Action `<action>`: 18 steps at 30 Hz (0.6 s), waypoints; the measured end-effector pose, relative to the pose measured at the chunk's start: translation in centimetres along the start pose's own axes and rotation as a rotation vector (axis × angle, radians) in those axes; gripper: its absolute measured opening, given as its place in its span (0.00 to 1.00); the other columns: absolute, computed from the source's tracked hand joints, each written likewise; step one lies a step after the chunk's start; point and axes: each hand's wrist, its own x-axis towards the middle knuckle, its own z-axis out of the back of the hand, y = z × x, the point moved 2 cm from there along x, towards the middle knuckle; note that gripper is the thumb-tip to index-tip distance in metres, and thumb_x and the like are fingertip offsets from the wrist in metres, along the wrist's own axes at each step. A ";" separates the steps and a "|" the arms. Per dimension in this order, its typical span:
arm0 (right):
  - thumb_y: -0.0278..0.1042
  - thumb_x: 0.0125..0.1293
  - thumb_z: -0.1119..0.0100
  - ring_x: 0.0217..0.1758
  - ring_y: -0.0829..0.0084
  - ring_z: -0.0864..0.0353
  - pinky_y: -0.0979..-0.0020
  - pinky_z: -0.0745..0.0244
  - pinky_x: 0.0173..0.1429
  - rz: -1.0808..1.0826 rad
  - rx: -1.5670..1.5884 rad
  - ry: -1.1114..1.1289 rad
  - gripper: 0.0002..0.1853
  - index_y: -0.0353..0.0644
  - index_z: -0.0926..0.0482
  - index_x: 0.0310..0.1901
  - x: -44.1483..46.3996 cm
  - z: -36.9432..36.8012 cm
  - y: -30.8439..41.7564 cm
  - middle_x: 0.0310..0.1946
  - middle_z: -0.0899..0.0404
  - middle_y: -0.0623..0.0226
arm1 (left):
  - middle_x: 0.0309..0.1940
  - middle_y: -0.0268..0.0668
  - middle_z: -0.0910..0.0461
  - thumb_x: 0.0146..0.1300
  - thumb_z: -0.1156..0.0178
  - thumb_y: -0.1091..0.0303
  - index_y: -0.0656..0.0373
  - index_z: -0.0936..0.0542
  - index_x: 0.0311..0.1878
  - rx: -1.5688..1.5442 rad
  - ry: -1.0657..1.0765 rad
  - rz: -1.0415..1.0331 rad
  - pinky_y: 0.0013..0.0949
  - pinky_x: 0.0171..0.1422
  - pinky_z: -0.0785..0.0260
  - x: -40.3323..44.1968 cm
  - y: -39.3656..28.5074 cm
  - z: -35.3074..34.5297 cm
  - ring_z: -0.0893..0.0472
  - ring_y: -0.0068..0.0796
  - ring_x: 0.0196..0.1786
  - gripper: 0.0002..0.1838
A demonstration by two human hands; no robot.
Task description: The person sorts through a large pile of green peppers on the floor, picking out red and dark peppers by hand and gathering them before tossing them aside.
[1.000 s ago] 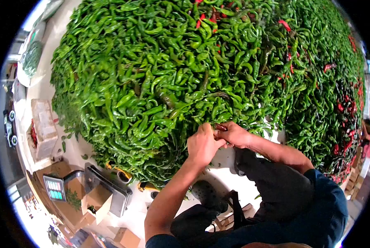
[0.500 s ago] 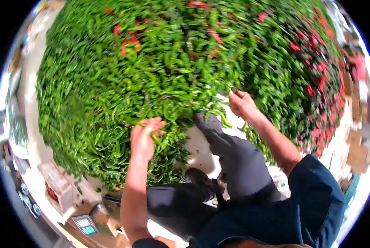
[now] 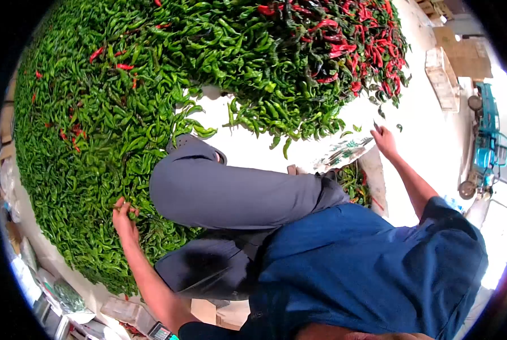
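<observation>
My left hand [image 3: 125,220] is over the edge of a wide heap of green chili peppers [image 3: 89,187], its fingers curled round a green chili pepper [image 3: 132,215]. Out to the right, my right hand [image 3: 384,141] is closed above the pale floor, and the thin tip of a dark chili pepper [image 3: 375,124] pokes out from its fingers. Just left of that hand lies the printed plastic edge of a bag [image 3: 344,154], with green and red peppers [image 3: 352,184] showing below it. A few loose dark peppers lie on the floor near my right hand.
Red and dark peppers [image 3: 344,48] pile up at the upper right of the heap. My bent knee [image 3: 225,190] lies between my hands. A wooden crate [image 3: 441,79], a cardboard box [image 3: 463,54] and a teal vehicle [image 3: 486,144] stand to the right. More crates [image 3: 123,311] are at lower left.
My view has turned right, bringing the bag and vehicle into sight. My right hand has swung from the heap to beside the bag. My left hand, open before, is now closed on a green pepper.
</observation>
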 end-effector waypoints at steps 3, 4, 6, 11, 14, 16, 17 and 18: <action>0.51 0.64 0.47 0.33 0.48 0.16 0.52 0.23 0.42 -0.156 -0.176 0.135 0.24 0.33 0.20 0.41 -6.6 -2.0 -4.9 0.29 0.17 0.45 | 0.38 0.38 0.24 0.67 0.44 0.74 0.63 0.28 0.61 0.010 -0.066 0.019 0.34 0.33 0.30 -1.0 -0.7 0.6 0.27 0.27 0.32 0.19; 0.51 0.64 0.46 0.36 0.48 0.15 0.54 0.22 0.45 -0.079 -0.127 0.182 0.23 0.36 0.19 0.44 -8.7 -3.3 -6.5 0.32 0.16 0.47 | 0.38 0.38 0.23 0.67 0.44 0.73 0.63 0.27 0.61 0.018 -0.088 0.018 0.34 0.32 0.30 -1.9 -1.2 1.0 0.26 0.27 0.32 0.19; 0.53 0.58 0.35 0.41 0.52 0.16 0.56 0.22 0.47 -0.048 -0.294 0.558 0.27 0.38 0.19 0.49 -10.7 -6.2 -9.5 0.36 0.16 0.48 | 0.44 0.40 0.22 0.69 0.44 0.72 0.60 0.26 0.61 0.002 -0.044 -0.038 0.37 0.34 0.32 -1.9 -2.2 2.3 0.27 0.27 0.31 0.17; 0.52 0.52 0.32 0.44 0.59 0.16 0.60 0.22 0.47 0.211 -0.670 1.156 0.26 0.39 0.18 0.46 -9.4 -8.3 -6.4 0.41 0.16 0.50 | 0.39 0.33 0.22 0.69 0.39 0.66 0.61 0.26 0.62 0.062 -0.256 -0.252 0.30 0.35 0.37 -6.4 -8.8 2.1 0.31 0.20 0.30 0.21; 0.44 0.63 0.37 0.38 0.64 0.15 0.60 0.18 0.38 0.441 -0.409 1.248 0.19 0.34 0.19 0.44 -3.6 -8.9 -1.1 0.39 0.16 0.53 | 0.34 0.31 0.22 0.67 0.37 0.65 0.61 0.21 0.55 0.058 -0.331 -0.306 0.26 0.28 0.41 -9.4 -11.9 2.4 0.34 0.16 0.23 0.16; 0.38 0.70 0.42 0.34 0.66 0.15 0.60 0.14 0.34 0.153 -0.051 1.189 0.16 0.30 0.20 0.45 -1.0 -7.8 4.1 0.38 0.17 0.55 | 0.33 0.30 0.21 0.68 0.38 0.63 0.61 0.20 0.53 0.047 -0.244 -0.409 0.24 0.25 0.43 -12.5 -14.6 2.0 0.34 0.15 0.21 0.15; 0.37 0.71 0.43 0.34 0.66 0.16 0.60 0.13 0.35 0.246 -0.060 1.101 0.15 0.29 0.21 0.46 0.2 -7.6 6.8 0.38 0.17 0.54 | 0.33 0.31 0.21 0.69 0.40 0.62 0.62 0.20 0.53 0.079 -0.222 -0.453 0.24 0.26 0.41 -14.3 -15.8 1.5 0.33 0.15 0.22 0.16; 0.35 0.72 0.44 0.34 0.66 0.16 0.60 0.12 0.37 0.337 -0.065 1.008 0.15 0.28 0.22 0.46 1.3 -7.4 9.1 0.38 0.17 0.54 | 0.34 0.31 0.21 0.70 0.41 0.61 0.62 0.20 0.53 0.111 -0.195 -0.498 0.24 0.28 0.40 -16.1 -16.9 0.8 0.32 0.15 0.23 0.16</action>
